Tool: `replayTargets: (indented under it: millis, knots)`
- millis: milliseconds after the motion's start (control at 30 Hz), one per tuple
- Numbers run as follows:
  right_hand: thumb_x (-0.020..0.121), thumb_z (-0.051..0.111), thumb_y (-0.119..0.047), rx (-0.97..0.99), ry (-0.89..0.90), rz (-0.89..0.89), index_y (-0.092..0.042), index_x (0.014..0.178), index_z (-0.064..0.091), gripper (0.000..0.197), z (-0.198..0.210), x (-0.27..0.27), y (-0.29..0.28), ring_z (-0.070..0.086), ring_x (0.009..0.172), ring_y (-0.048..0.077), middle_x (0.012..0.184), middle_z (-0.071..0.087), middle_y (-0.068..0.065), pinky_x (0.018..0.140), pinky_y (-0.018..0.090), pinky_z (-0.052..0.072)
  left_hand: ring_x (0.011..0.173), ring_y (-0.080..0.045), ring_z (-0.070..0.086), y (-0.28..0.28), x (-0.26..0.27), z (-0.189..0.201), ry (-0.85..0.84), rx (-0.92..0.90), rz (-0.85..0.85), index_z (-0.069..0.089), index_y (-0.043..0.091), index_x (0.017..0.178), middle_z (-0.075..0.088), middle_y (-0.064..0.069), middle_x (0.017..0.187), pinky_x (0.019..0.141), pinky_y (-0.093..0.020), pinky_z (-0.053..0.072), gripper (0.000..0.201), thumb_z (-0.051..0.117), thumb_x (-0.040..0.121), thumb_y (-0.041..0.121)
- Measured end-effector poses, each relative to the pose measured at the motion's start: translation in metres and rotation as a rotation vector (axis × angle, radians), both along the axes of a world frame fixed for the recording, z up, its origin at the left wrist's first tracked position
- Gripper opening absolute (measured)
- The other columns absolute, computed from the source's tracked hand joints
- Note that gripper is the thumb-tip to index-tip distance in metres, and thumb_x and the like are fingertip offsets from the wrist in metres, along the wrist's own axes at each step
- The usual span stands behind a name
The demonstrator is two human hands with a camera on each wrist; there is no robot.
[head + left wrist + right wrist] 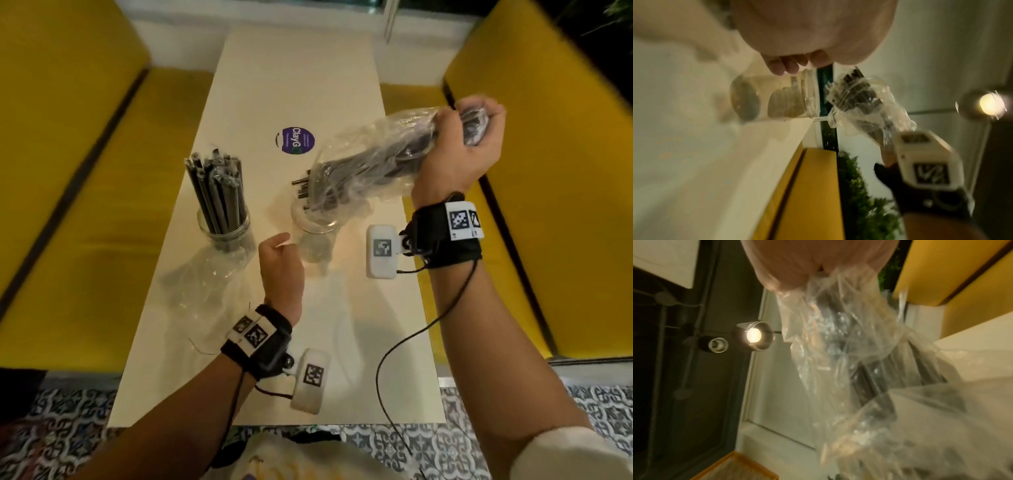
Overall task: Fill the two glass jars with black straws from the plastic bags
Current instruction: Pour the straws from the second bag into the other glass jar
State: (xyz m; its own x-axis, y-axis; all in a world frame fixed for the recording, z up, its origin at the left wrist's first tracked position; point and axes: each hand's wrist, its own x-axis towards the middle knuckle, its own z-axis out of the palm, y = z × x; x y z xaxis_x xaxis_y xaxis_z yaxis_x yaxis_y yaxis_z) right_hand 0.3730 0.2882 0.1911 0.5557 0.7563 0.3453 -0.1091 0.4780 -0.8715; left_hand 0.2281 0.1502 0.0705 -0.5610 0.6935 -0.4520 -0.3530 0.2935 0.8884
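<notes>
Two glass jars stand on the white table [308, 78]. The left jar [224, 229] is packed with upright black straws [214, 185]. The right jar [313, 236] [789, 99] looks empty. My right hand [479, 126] [818, 264] grips the closed end of a clear plastic bag [370, 161] [849, 345] full of black straws, tilted down to the left. Its open end, with straw tips [301, 185] poking out, hangs just over the right jar's mouth. My left hand [281, 260] hovers close beside that jar, its fingers [790, 66] loosely curled near the rim and holding nothing.
An empty crumpled plastic bag [212, 291] lies in front of the left jar. A purple round sticker [294, 140] sits further back on the table. Yellow benches [68, 171] flank both long sides. A patterned floor [68, 428] shows below the near edge.
</notes>
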Motion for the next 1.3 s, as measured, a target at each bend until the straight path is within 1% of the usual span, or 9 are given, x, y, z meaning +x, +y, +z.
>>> replayTargets:
  millis: [133,233,367,567,733,900,1000,1133,1300]
  knots:
    - [0.077,0.06,0.01,-0.22,0.022,-0.032,-0.011,0.09,0.063,0.025,-0.027,-0.006,0.019,0.059,0.066,0.009,0.084,0.064,0.004,0.061,0.029,0.052,0.15,-0.028,0.035,0.038,-0.001,-0.013,0.545,-0.077,-0.241,0.017,0.009,0.166,0.027,-0.013,0.166,0.119,-0.031,0.038,0.122,0.097,0.074,0.026]
    - [0.081,0.056,0.016,-0.271,0.009,-0.023,-0.008,0.091,0.059,0.027,-0.043,-0.009,0.02,0.057,0.055,-0.003,0.078,0.061,0.0,0.052,0.019,0.048,0.161,-0.03,0.026,0.061,-0.006,-0.016,0.612,-0.093,-0.354,0.0,0.013,0.171,0.024,-0.013,0.175,0.13,-0.047,0.031,0.155,0.101,0.059,0.053]
    - [0.08,0.053,0.012,-0.197,-0.125,-0.027,-0.019,0.087,0.057,0.032,-0.041,-0.01,0.024,0.057,0.065,0.011,0.083,0.06,0.005,0.059,0.029,0.048,0.135,-0.027,0.059,0.069,-0.012,-0.031,0.701,0.0,-0.388,0.028,0.03,0.163,0.058,-0.004,0.152,0.112,-0.049,0.053,0.12,0.095,0.068,0.057]
    - [0.083,0.052,0.008,-0.046,-0.319,-0.061,-0.013,0.089,0.056,0.022,-0.025,-0.02,0.032,0.054,0.068,0.002,0.084,0.058,-0.002,0.061,0.019,0.047,0.155,-0.023,0.039,0.068,-0.021,-0.039,0.724,0.066,-0.427,0.024,0.03,0.169,0.041,-0.003,0.169,0.127,-0.044,0.036,0.115,0.09,0.078,0.056]
    - [0.087,0.058,-0.001,-0.08,-0.563,0.143,-0.015,0.095,0.063,0.017,-0.043,-0.05,0.027,0.066,0.079,0.016,0.097,0.068,0.011,0.064,0.029,0.059,0.144,-0.022,0.049,0.07,-0.018,-0.045,0.764,0.071,-0.442,0.034,0.02,0.165,0.052,-0.003,0.157,0.122,-0.043,0.042,0.112,0.095,0.075,0.046]
    - [0.095,0.072,-0.031,-0.177,-0.718,0.382,-0.022,0.097,0.057,0.018,-0.036,-0.084,0.027,0.065,0.085,0.018,0.097,0.069,0.003,0.074,0.031,0.055,0.136,-0.026,0.056,0.072,-0.018,-0.052,0.787,0.03,-0.458,0.045,0.016,0.156,0.057,-0.004,0.146,0.12,-0.046,0.045,0.088,0.085,0.078,0.021]
    - [0.087,0.077,-0.048,-0.334,-0.905,0.651,-0.019,0.114,0.05,0.049,-0.025,-0.083,0.03,0.061,0.096,0.019,0.115,0.058,0.007,0.081,0.028,0.053,0.136,-0.024,0.056,0.073,-0.019,-0.05,0.755,0.048,-0.471,0.045,0.02,0.154,0.057,-0.001,0.145,0.117,-0.048,0.047,0.087,0.081,0.076,0.032]
    - [0.079,0.079,-0.021,-0.266,-1.356,0.836,-0.01,0.136,0.038,0.071,-0.016,-0.071,0.025,0.049,0.113,0.026,0.125,0.039,0.006,0.102,0.038,0.051,0.136,-0.026,0.056,0.07,-0.018,-0.041,0.713,0.076,-0.459,0.046,0.022,0.152,0.058,-0.001,0.144,0.114,-0.051,0.049,0.104,0.072,0.061,0.066]
    - [0.08,0.065,-0.017,-0.03,-1.147,0.57,-0.012,0.143,0.041,0.067,-0.005,-0.064,0.022,0.05,0.114,0.024,0.127,0.045,0.01,0.104,0.039,0.051,0.138,-0.026,0.056,0.071,-0.02,-0.043,0.685,0.05,-0.442,0.043,0.019,0.154,0.059,-0.002,0.144,0.114,-0.054,0.048,0.11,0.086,0.064,0.068]
